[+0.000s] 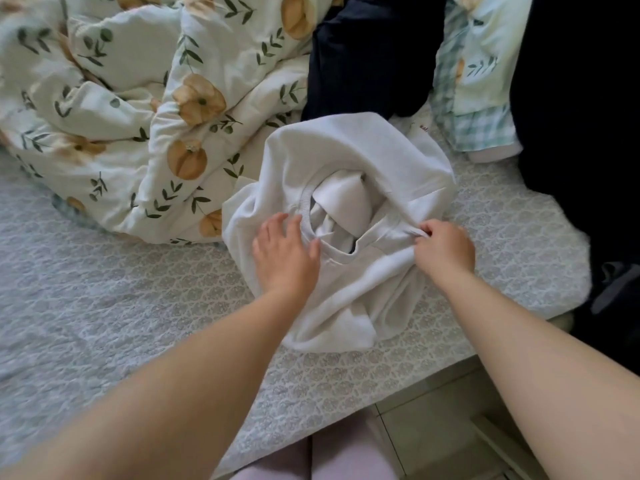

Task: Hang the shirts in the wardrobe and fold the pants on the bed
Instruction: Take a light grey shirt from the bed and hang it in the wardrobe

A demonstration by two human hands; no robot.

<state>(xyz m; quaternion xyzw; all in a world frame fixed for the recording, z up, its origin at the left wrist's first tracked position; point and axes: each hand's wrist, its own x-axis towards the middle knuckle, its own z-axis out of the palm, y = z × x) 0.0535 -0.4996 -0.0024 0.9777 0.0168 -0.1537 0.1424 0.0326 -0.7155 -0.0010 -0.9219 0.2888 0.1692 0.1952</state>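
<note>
Fingers (pixel 429 231) of the right hand (pixel 445 250) pinched the collar (pixel 391 233) of the white shirt (pixel 363 147), which lay crumpled on the bed (pixel 104 289), neck opening between both hands, while the left hand (pixel 285 252) pressed flat, fingers spread, opposite.

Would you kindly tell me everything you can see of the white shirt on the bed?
The shirt is plain white, of soft, thickish knit as it looks, with a ribbed round collar. It lies crumpled near the edge of the bed, collar up and gaping, with bunched white cloth showing inside. The left hand rests on it beside the collar; the right hand pinches a fold at the collar's other side. Its far side meets the floral duvet and a dark garment.
</note>
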